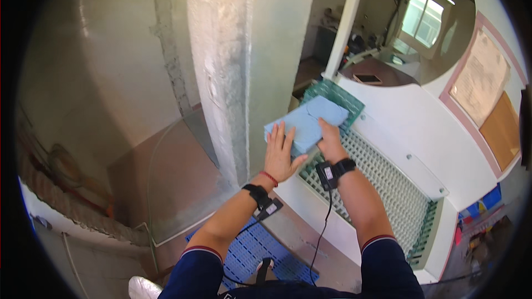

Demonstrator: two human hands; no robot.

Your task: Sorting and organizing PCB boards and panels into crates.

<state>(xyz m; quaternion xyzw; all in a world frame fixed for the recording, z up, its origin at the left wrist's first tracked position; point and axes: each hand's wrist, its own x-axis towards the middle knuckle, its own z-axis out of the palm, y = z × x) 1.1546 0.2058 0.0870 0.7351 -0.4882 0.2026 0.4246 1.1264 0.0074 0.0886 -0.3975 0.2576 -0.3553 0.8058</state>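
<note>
A light-blue, flat, folded cloth or sheet-like piece [305, 122] lies at the far end of the machine bed, partly over a green mesh-like tray [348, 97]. Flat on its near left part rests my left hand [279, 158], fingers spread and thumb out to the side. My right hand [331, 143] grips its near right edge, with the thumb on top and the other fingers mostly hidden. A curved line or fold shows on the piece's right part.
Below my hands runs a white and green pegged conveyor bed [388, 171] with a white side panel [399, 116]. A concrete pillar [221, 66] stands close on the left. On the floor lies a blue slatted pallet [266, 254]. A phone [367, 79] rests on a brown surface beyond.
</note>
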